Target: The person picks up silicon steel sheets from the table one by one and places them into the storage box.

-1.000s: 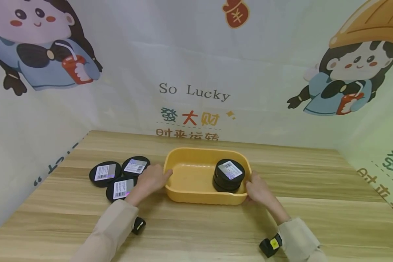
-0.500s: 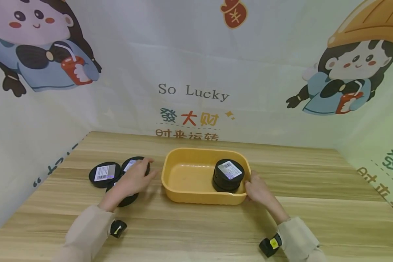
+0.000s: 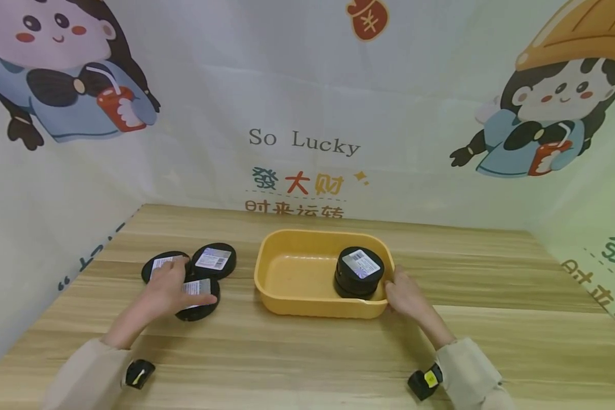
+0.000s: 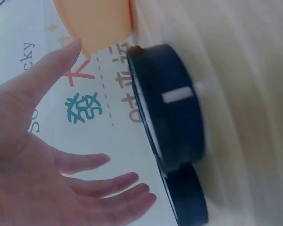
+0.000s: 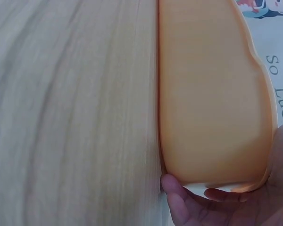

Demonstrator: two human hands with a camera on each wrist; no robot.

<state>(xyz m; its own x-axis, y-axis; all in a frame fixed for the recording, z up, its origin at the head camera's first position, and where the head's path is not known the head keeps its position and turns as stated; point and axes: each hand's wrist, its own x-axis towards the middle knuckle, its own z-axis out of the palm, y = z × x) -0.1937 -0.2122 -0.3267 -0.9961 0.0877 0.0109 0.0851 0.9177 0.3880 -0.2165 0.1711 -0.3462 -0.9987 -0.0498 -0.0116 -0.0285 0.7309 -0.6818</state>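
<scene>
We count three black discs [image 3: 214,259] on the counter [image 3: 307,364], a stack of two [image 3: 359,273] inside one yellow tub [image 3: 312,308]; our left hand [image 3: 165,290] hovers spread, our right hand [image 3: 406,295] grips the tub's end.

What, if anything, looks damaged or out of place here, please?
The yellow tub looks odd along its near rim: toward the right end it is uneven, with a pale spot in the head view. Whether it is chipped I cannot tell. Otherwise, nothing stands out.
</scene>
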